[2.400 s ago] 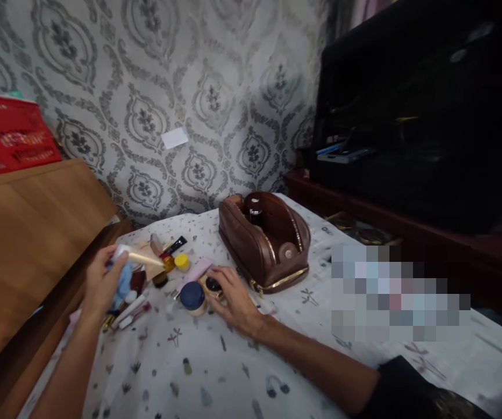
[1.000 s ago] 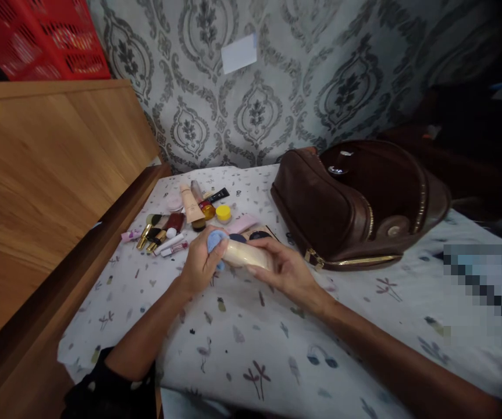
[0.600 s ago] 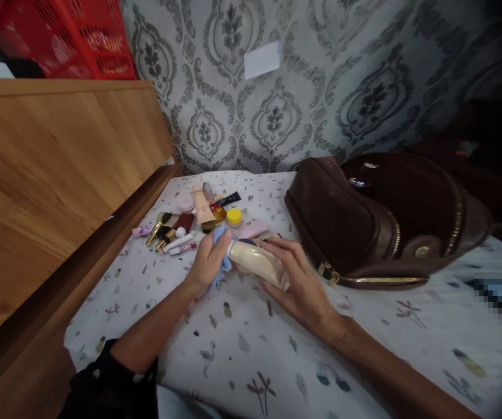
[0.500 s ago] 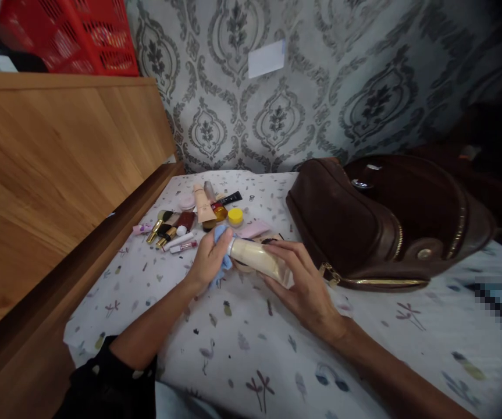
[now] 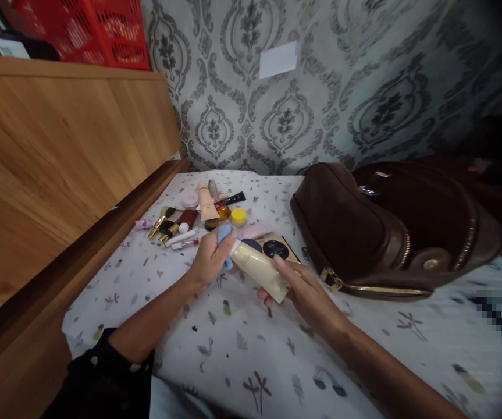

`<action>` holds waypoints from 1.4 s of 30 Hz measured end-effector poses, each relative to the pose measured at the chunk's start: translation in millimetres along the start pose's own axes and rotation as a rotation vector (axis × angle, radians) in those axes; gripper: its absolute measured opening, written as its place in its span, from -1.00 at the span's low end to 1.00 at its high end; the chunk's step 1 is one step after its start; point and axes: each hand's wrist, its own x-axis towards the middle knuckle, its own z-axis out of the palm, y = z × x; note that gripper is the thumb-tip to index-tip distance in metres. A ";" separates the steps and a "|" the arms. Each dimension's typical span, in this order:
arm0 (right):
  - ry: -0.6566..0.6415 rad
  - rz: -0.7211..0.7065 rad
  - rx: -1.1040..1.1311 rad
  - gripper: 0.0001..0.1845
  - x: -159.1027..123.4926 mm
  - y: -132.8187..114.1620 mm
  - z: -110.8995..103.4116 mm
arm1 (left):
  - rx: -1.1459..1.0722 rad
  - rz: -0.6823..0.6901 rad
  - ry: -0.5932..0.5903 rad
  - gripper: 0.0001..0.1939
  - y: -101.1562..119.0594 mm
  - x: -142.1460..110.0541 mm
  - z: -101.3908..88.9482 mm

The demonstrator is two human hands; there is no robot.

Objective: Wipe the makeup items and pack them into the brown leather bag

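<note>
A cream-coloured squeeze tube point(image 5: 257, 266) with a white cap is held between both hands above the cloth-covered surface. My left hand point(image 5: 207, 259) is closed on a blue cloth point(image 5: 224, 235), pressed around the cap end. My right hand point(image 5: 305, 288) grips the flat end, thumb on top and fingertips showing underneath. Just behind the tube lies a flat palette with round dark discs point(image 5: 276, 249), partly covered by the tube and right hand. A pink tube point(image 5: 255, 229) rests beyond it, beside a yellow-lidded jar point(image 5: 238, 217).
Makeup brushes point(image 5: 162, 222), lip tubes point(image 5: 185, 244), a peach tube point(image 5: 207, 202) and a black tube point(image 5: 235, 198) lie clustered at the back left. A brown leather bag point(image 5: 342, 215) stands on the right. A wooden cabinet point(image 5: 71, 128) borders the left, with a red basket point(image 5: 115, 35) on top.
The tube's flat end has swung down towards me, and my right hand has shifted lower with its grip turned. More of the palette shows now. The view has moved slightly.
</note>
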 end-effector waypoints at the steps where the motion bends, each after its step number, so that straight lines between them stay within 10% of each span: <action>1: -0.005 -0.004 -0.003 -0.34 0.9 0.5 -0.5 | 0.000 -0.003 0.005 -0.59 0.0 0.7 -0.4; 7: 0.143 -0.153 -0.112 -0.52 1.5 -5.2 1.4 | 0.014 -0.013 0.069 -0.55 -3.0 3.9 -2.3; 15: 0.032 0.202 0.470 -0.55 -0.9 -5.9 8.1 | 0.071 0.179 0.034 -0.52 -5.0 0.5 -3.1; 26: 0.213 -0.454 -0.524 -0.58 -6.9 3.4 6.7 | 0.124 0.046 0.164 -0.49 -2.1 8.9 -6.4; 42: -0.060 0.179 0.401 -0.60 -5.4 -3.2 13.2 | 0.098 0.088 0.111 -0.45 -3.2 4.6 -7.0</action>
